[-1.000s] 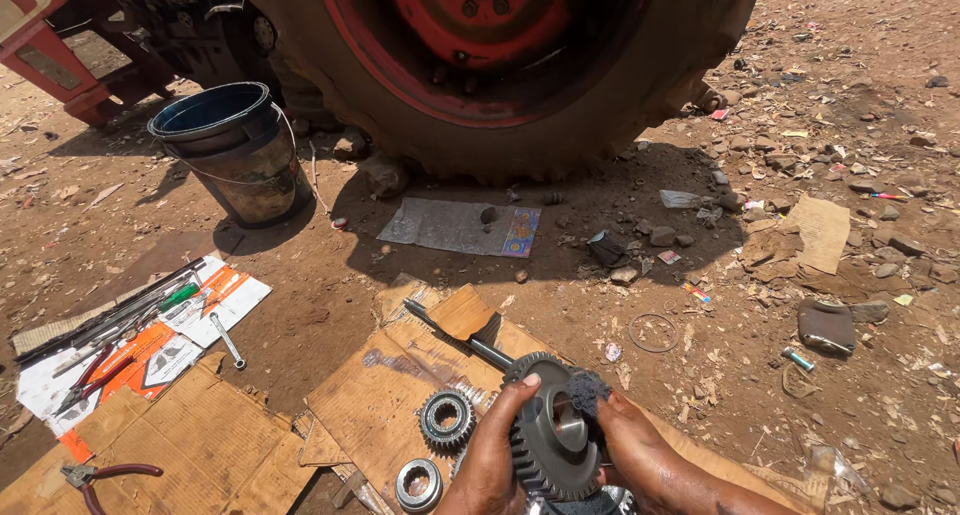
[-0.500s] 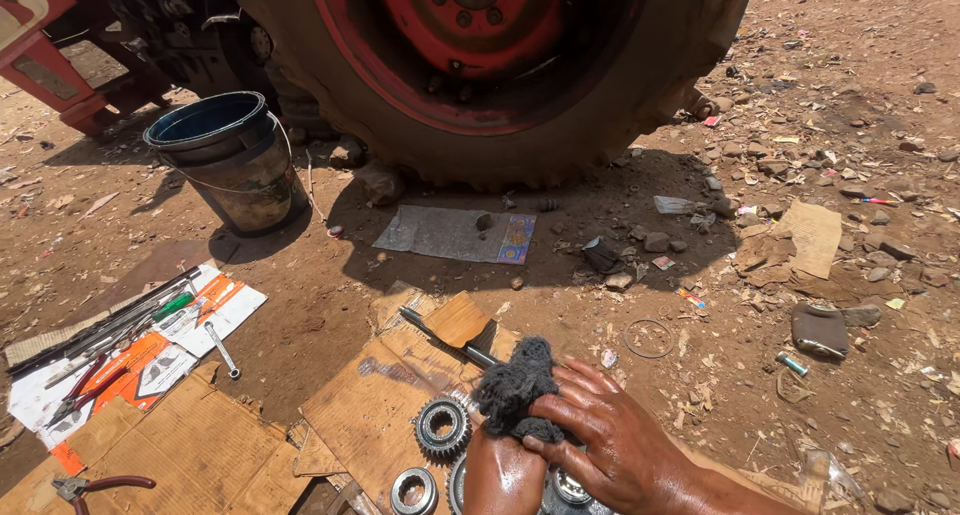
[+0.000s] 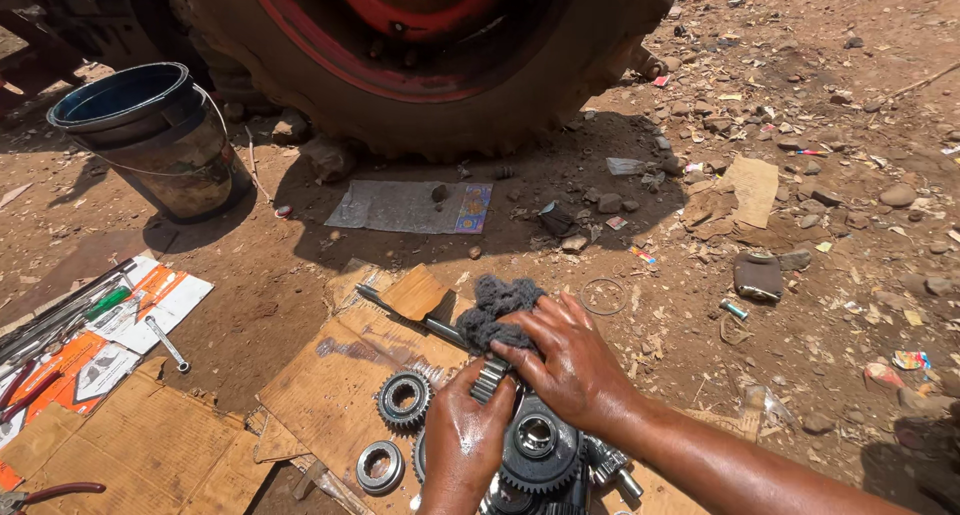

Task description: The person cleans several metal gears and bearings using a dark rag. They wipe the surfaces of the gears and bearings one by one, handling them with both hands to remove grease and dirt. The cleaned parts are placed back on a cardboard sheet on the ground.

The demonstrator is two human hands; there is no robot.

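Dirt yard by tractor tyre (image 3: 440,65), left hand (image 3: 465,440) gripping gear (image 3: 492,377), right hand (image 3: 570,360) pressing rag (image 3: 495,310) on it.

Bare brown dirt ground (image 3: 820,235), strewn with small stones, carries everything. At the top of the frame a large tyre with a red rim (image 3: 430,55) stands on it, and a dark bucket (image 3: 150,135) stands at upper left. A flattened printed sheet (image 3: 410,207) lies just below the tyre. Cardboard sheets (image 3: 330,375) cover the lower left and centre, bearing a small gear (image 3: 403,400), a bearing ring (image 3: 380,466) and a wooden block (image 3: 415,293). At the far left, tools lie on printed paper (image 3: 120,325), a wrench (image 3: 167,343) among them.
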